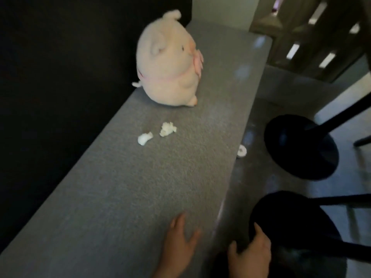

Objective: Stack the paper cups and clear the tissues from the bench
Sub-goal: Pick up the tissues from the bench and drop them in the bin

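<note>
Long grey carpeted bench (124, 187) running away from the camera, dark wall along its left side. Big pale pink plush pig (167, 63) sitting upright toward the far end, close to the wall edge, snout pointing right. Nothing between the pig and the tissues, just bare grey surface.

Two crumpled white tissues on the bench, near each other but not touching: smaller tissue wad (145, 138) on the left, fluffier tissue wad (167, 129) just right of it and a bit further back. Both lying short of the pig, roughly mid-bench, well apart from either hand.

One more small white thing (242, 151) down on the floor, right beside the bench's front edge. Too blurry to say whether tissue or cup. No paper cups clearly visible anywhere on the bench.

Two black round stool bases on the floor to the right: far stool base (301, 147) and near stool base (291, 227), each with a dark pole rising off to the right.

Left hand (179, 243) low over the near end of the bench, fingers spread, empty. Right hand (251, 249) past the bench edge, in front of the near stool base, fingers loosely curled apart, holding nothing.
</note>
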Available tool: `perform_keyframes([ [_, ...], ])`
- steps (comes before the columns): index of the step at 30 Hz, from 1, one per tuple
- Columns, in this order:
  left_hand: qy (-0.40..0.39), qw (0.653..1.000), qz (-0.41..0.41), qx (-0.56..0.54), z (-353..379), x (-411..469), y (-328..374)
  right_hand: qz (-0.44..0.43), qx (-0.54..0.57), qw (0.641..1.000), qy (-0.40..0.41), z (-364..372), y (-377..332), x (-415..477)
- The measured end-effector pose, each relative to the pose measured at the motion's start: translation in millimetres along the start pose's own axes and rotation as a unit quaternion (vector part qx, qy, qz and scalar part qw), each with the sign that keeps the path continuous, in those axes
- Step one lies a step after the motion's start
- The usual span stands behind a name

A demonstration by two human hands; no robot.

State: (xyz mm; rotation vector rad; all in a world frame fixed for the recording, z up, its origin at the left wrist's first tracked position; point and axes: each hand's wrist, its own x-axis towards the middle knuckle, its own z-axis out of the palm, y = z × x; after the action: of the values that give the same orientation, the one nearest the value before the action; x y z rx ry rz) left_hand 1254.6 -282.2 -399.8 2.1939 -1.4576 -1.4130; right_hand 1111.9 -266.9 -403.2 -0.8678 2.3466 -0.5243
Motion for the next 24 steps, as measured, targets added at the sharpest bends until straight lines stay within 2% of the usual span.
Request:
perform_keyframes([
  [3,0.096,0.995,0.024,-0.018,-61.8,43.1,1.9,-0.126,-0.053,0.989,-0.062,3.0,-79.1,22.0],
  [6,0.149,0.988,0.033,-0.001,-112.6,83.0,-0.7,-0.265,-0.103,0.954,-0.099,29.2,-138.5,44.1],
  [11,0.163,0.983,0.040,0.079,-152.4,139.0,-17.1,-0.332,-0.161,0.916,-0.157,91.6,-204.6,77.9],
  [17,0.189,0.973,0.057,0.121,-153.2,212.4,-19.9,-0.412,-0.236,0.857,-0.203,165.4,-242.0,121.3],
  [24,0.215,0.964,0.085,0.134,-149.3,268.1,-21.5,-0.496,-0.316,0.786,-0.191,223.5,-260.8,162.6],
])
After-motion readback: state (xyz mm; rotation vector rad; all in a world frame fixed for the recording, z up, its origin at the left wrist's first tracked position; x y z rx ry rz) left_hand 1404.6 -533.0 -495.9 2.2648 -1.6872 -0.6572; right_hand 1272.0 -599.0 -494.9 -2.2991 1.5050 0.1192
